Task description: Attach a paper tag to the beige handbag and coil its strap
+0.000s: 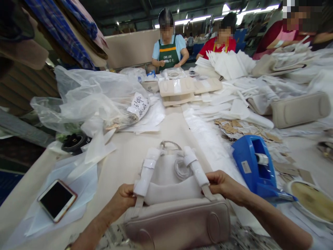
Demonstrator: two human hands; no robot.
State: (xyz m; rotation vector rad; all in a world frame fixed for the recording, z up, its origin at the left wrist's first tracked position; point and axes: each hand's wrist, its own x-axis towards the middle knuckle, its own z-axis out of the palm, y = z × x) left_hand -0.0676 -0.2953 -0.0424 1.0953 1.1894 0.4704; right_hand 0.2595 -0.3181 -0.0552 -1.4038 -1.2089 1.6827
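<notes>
Beige leather-look handbag with rounded corners sits at bottom centre of the head view, on the table's near side, long panel with two rounded patches facing the wearer. Two straps run up from it, both wrapped in white sheet: left wrapped strap, right wrapped strap. Left hand is clamped, thumb and fingers, on the lower end of the left one; right hand is clamped the same way on the lower end of the right one. Hands well apart, bag between. Clear-wrapped coil lies between the straps, nearer the right one; thin curved loop at the bag's far end. Pale beige tabletop beneath. To the left: white-framed phone with a dark screen on loose white sheets; beyond it, round black object, too small to identify, and a big crumpled clear plastic bag with a handwritten white label at its right end. To the right: blue plastic tape dispenser, with a round white tub of yellowish contents beside it, brown cardboard scraps behind, then a second beige handbag near heaped white packing. Across the table: co-worker in a green apron with an orange stripe, co-worker in a red top to the right of that one.
</notes>
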